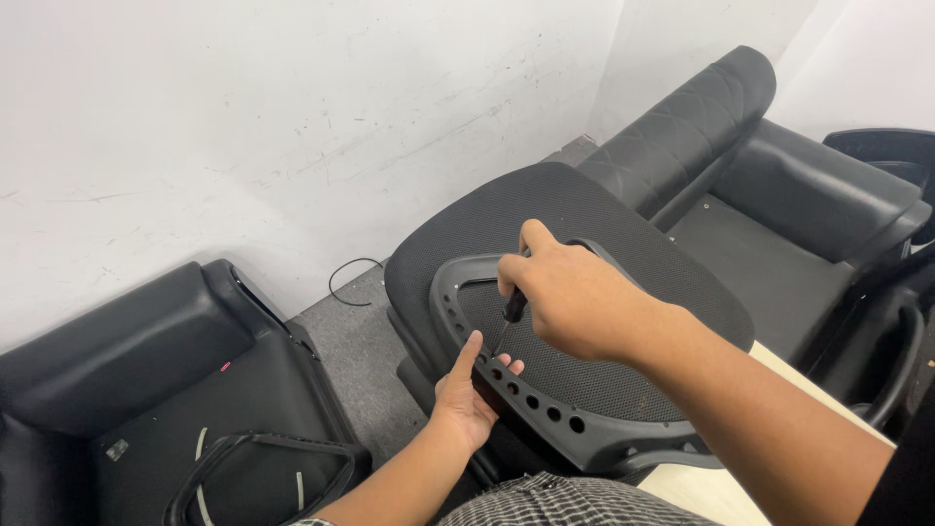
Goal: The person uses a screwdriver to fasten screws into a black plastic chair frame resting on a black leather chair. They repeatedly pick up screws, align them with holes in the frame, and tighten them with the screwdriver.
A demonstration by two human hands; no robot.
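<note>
A black plastic chair back frame (545, 404) with mesh inside and a row of holes along its edge lies on a black fabric seat cushion (545, 209). My right hand (570, 292) is closed around a dark-handled screwdriver (513, 307), whose thin shaft points down at the holed edge. My left hand (467, 390) rests under that edge, thumb up against the frame near the tool's tip.
A black leather sofa frame without its cushion (769, 185) stands at the right by the white wall. Another black sofa part (146, 370) lies at the left, with a second mesh frame (263, 477) on it. A black cable loop (353, 278) lies on the grey floor.
</note>
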